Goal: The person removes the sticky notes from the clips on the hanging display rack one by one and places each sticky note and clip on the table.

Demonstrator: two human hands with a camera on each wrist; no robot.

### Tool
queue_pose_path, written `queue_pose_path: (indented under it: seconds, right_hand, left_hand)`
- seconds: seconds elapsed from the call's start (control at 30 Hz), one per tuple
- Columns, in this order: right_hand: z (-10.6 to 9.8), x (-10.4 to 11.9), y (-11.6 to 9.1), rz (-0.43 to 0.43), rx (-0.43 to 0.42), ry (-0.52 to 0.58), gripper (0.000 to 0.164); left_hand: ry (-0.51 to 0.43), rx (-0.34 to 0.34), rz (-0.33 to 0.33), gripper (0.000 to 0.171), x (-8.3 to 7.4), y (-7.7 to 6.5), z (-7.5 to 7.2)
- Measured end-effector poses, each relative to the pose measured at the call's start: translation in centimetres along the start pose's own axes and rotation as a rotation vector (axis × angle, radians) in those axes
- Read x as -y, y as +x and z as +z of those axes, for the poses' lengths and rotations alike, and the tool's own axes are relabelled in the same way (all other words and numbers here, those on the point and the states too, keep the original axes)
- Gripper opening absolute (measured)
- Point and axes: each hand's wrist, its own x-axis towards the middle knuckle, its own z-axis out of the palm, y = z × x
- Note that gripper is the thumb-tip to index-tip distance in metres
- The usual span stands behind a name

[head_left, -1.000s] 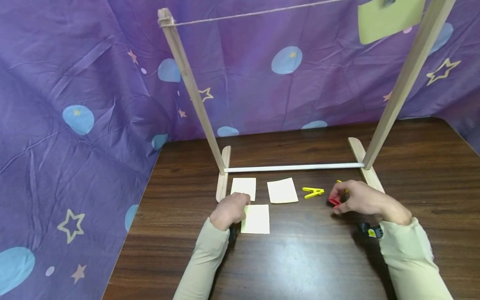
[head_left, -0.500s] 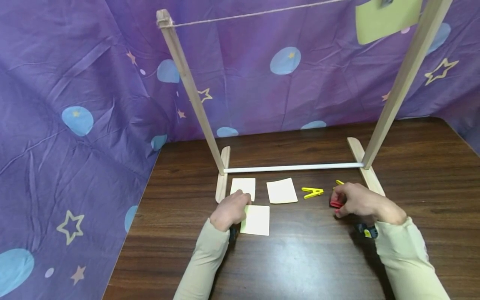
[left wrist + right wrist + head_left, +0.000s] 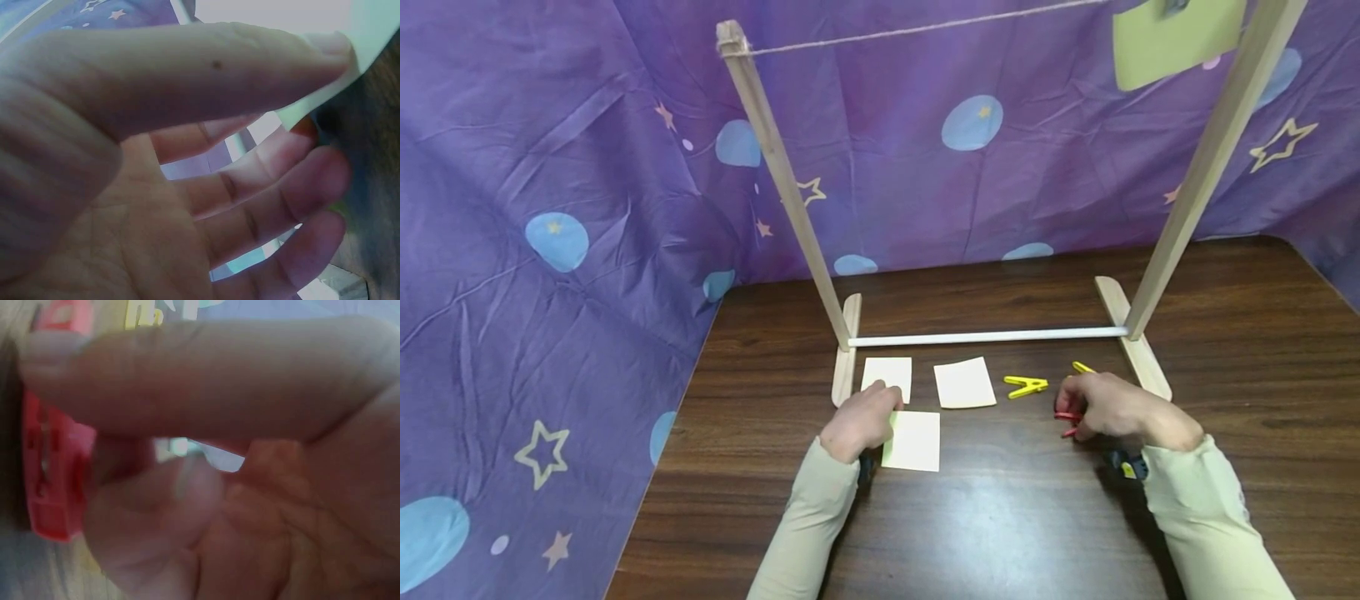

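My left hand (image 3: 863, 419) pinches the left edge of a pale yellow square paper note (image 3: 916, 442) close over the table. In the left wrist view the thumb lies on top of that note (image 3: 325, 103), with fingertips beneath it. On the right, my right hand (image 3: 1116, 408) holds a red clothespin (image 3: 1064, 416) between thumb and fingers, low over the table. The right wrist view shows the clothespin's red side (image 3: 53, 494) past the thumb, which covers part of it. A yellow clothespin (image 3: 1082, 367) lies partly hidden behind the right hand.
Two more paper notes, a left one (image 3: 891, 375) and a middle one (image 3: 965, 383), lie beside another yellow clothespin (image 3: 1026, 386). Behind them stands a wooden frame (image 3: 790, 187) with a white bottom rod (image 3: 988, 337). From its string (image 3: 917, 31) hangs a yellow-green note (image 3: 1176, 42).
My right hand has moved slightly nearer me and turned, and the red clothespin has turned so that two legs show. The left hand keeps its pinch on the note, almost still.
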Motion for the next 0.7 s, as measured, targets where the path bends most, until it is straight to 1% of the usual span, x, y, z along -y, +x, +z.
queue_pose_path:
  seconds: [0.13, 0.27, 0.37, 0.47, 0.6, 0.7]
  right_hand:
    - [-0.2, 0.1, -0.3, 0.007, 0.0, 0.014, 0.035]
    - [-0.7, 0.2, -0.8, -0.024, -0.055, 0.026, 0.033]
    - [-1.4, 0.4, -1.3, -0.044, -0.117, 0.038, 0.031]
    - [-2.4, 0.7, -2.0, -0.074, -0.215, 0.03, 0.028]
    - [-3.5, 1.9, -3.6, -0.135, -0.417, -0.023, 0.024]
    - [-4.4, 3.3, -5.0, -0.158, -0.567, -0.032, 0.025]
  left_hand:
    - [-0.002, 0.007, -0.004, 0.035, -0.1, 0.0, 0.1]
    - [-0.001, 0.002, 0.002, 0.035, -0.1, 0.0, 0.3]
    - [-0.005, -0.005, 0.004, 0.037, -0.1, 0.0, 0.2]
    - [-0.01, -0.011, 0.004, 0.036, 0.0, 0.0, 0.1]
    - [-0.013, -0.02, 0.014, 0.035, 0.0, 0.0, 0.1]
    - [-0.015, -0.024, 0.015, 0.035, 0.0, -0.2, 0.0]
